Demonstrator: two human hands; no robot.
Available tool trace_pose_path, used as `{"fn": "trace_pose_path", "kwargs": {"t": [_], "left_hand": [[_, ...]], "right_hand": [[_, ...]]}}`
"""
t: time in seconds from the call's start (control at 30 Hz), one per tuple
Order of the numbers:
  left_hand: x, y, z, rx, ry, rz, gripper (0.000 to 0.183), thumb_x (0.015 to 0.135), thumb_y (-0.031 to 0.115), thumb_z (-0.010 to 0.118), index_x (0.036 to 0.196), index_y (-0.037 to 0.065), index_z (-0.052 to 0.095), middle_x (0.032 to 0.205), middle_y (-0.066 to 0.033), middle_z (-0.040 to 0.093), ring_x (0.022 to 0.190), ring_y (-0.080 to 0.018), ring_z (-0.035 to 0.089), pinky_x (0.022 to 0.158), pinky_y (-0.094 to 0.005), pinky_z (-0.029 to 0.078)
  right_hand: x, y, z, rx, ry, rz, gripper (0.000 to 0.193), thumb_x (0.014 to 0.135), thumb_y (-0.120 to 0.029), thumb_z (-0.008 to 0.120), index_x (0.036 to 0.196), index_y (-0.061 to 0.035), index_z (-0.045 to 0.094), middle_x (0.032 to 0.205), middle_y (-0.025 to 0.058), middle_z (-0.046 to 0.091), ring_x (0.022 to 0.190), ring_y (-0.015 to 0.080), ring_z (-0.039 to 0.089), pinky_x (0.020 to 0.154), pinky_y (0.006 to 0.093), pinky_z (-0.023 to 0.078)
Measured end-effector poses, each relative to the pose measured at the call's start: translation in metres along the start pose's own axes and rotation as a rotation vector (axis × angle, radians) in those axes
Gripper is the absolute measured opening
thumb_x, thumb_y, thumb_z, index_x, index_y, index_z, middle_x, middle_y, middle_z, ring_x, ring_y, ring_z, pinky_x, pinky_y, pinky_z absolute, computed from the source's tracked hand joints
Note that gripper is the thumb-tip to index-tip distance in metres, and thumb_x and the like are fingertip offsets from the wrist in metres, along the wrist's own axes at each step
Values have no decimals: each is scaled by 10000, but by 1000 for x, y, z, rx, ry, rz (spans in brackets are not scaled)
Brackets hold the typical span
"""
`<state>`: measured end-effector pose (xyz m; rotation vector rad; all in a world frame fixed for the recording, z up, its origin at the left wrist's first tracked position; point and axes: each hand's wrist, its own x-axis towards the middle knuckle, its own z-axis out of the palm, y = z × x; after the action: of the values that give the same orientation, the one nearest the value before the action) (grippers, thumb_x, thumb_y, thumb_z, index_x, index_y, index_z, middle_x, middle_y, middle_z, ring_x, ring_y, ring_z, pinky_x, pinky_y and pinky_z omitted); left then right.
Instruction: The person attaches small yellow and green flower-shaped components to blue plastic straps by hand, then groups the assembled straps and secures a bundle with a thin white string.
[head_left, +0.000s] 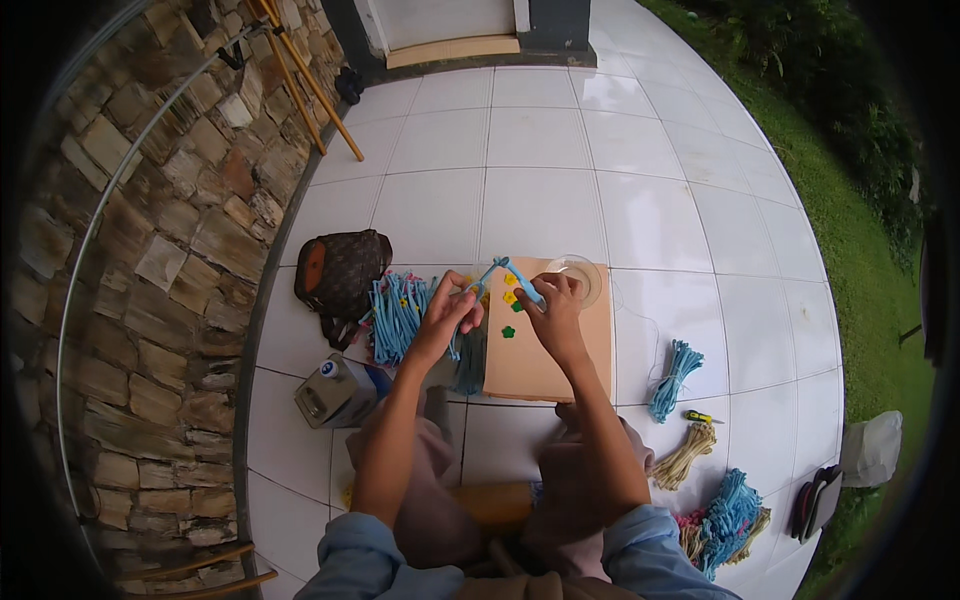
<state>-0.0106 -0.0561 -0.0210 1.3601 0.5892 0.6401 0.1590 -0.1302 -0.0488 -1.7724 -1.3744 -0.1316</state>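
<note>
A light blue cord (521,279) is stretched between my two hands above a tan board (550,355), with a small loop or knot at its top. My left hand (447,316) pinches one end, fingers curled. At the other end, my right hand (553,312) is closed round the cord between thumb and fingers. On the board below lie small yellow flower pieces (511,297) and a green flower piece (508,332). A clear round dish (592,284) rests at the board's far right corner, partly behind my right hand. Left of my left hand is a pile of blue cords (392,322).
On the left stand a brown bag (343,268) and a grey can (334,396). To the right lie a blue cord bundle (675,382), a yellow-handled tool (699,416), a beige bundle (685,455) and a mixed cord heap (732,518). A stone wall (150,270) borders the tiles.
</note>
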Motion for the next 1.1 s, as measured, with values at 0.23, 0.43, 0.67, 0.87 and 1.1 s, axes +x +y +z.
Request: {"fn": "trace_pose_path", "kwargs": {"t": [0.23, 0.43, 0.67, 0.87, 1.1], "left_hand": [[-21, 33, 20, 1302, 180, 581, 599, 650, 27, 629, 1167, 42, 328, 1179, -167, 406, 1100, -308, 411, 930, -437, 330], [-9, -8, -3, 1165, 76, 363, 253, 723, 43, 553, 971, 7, 518, 755, -153, 584, 681, -299, 583, 625, -384, 467], [9, 13, 2, 861, 198, 433, 166, 770, 147, 600, 799, 6, 518, 690, -130, 572, 570, -287, 569, 497, -339, 446], [13, 15, 10, 834, 150, 491, 152, 773, 154, 595, 770, 31, 506, 652, -113, 552, 524, -272, 552, 480, -330, 432], [18, 11, 14, 857, 168, 438, 133, 809, 154, 556, 830, 39, 491, 666, -126, 563, 522, -275, 546, 472, -339, 422]], "right_hand": [[-1, -26, -10, 19, -353, -60, 164, 663, -149, 665, 711, -45, 548, 681, 109, 590, 596, 285, 590, 548, 392, 443], [11, -36, -20, -219, -303, -232, 274, 631, -113, 665, 883, -88, 562, 800, 56, 559, 859, 207, 522, 879, 412, 331], [21, -3, -51, 1103, -137, 532, 643, 771, -44, 542, 1338, -51, 238, 1291, 133, 365, 1010, 194, 481, 865, 325, 415], [30, -18, -53, 1254, -189, 360, 420, 818, -20, 504, 1229, -1, 423, 1100, 110, 552, 886, 115, 522, 737, 244, 425], [29, -22, -48, 1241, -194, 398, 236, 823, -7, 514, 1053, 39, 540, 970, 120, 589, 813, 133, 537, 693, 252, 429]]}}
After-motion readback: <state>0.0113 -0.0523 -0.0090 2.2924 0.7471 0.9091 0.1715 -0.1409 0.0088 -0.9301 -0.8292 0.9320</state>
